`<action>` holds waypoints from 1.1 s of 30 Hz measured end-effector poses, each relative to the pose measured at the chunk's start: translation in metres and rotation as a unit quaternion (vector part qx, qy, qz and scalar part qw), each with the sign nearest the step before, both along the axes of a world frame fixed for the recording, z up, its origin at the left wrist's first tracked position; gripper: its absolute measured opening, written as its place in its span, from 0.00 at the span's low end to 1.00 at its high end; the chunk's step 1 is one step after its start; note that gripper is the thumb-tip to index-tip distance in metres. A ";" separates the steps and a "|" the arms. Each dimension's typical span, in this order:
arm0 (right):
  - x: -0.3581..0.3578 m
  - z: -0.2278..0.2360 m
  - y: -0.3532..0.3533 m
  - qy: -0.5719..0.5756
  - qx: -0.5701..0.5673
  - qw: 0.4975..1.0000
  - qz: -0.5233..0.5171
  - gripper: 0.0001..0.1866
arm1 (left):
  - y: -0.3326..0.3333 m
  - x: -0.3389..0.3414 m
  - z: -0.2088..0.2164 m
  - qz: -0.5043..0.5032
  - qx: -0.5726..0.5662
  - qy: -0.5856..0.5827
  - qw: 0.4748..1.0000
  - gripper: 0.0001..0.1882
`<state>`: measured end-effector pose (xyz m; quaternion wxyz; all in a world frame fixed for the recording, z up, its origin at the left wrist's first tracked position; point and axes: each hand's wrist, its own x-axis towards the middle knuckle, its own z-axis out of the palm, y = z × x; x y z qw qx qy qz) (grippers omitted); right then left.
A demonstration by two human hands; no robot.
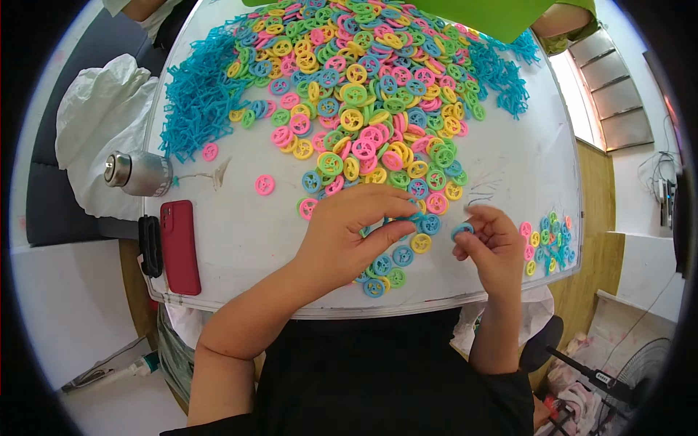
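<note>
Between the thumb and fingers of my left hand is a small teal plastic piece, partly hidden by the fingers. My right hand, to its right, pinches a blue toy wheel. The two hands are apart above the near part of the white table. A big heap of pink, yellow, green and blue wheels spreads from the far edge toward my hands. A few loose wheels, among them a yellow wheel and a blue wheel, lie below and beside my left hand.
Teal plastic pieces are piled at the far left and far right. Assembled wheeled pieces sit at the right edge. A metal flask, a red phone and a black case line the left edge. Another person's arm shows opposite.
</note>
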<state>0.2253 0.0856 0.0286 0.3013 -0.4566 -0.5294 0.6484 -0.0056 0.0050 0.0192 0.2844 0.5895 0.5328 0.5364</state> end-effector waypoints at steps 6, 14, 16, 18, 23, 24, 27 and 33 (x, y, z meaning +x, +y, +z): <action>-0.043 0.003 -0.003 0.182 -0.005 0.980 0.079 0.10 | -0.002 0.004 -0.003 -0.011 0.001 -0.012 1.000 0.12; -0.054 -0.004 -0.016 0.210 -0.097 0.973 0.019 0.07 | -0.006 0.008 0.002 0.062 0.051 0.085 0.993 0.12; -0.055 -0.002 -0.019 0.211 -0.083 0.974 0.006 0.07 | -0.005 0.007 0.006 0.075 0.091 0.142 0.983 0.12; -0.058 0.001 -0.018 0.212 -0.088 0.973 0.001 0.07 | -0.005 0.006 0.006 0.087 0.131 0.197 0.968 0.11; -0.051 0.005 -0.015 0.024 0.095 0.995 0.037 0.09 | -0.006 0.006 0.002 0.026 0.122 0.182 0.975 0.17; -0.046 -0.001 -0.016 0.027 0.144 0.988 0.041 0.09 | -0.005 0.005 0.003 0.026 0.122 0.181 0.976 0.17; -0.042 -0.009 -0.018 0.075 0.165 0.983 0.039 0.12 | -0.005 0.004 0.010 0.014 0.048 0.174 0.984 0.21; -0.035 0.001 -0.025 0.074 0.185 0.976 0.087 0.21 | -0.009 0.002 0.007 0.019 0.033 0.105 0.994 0.23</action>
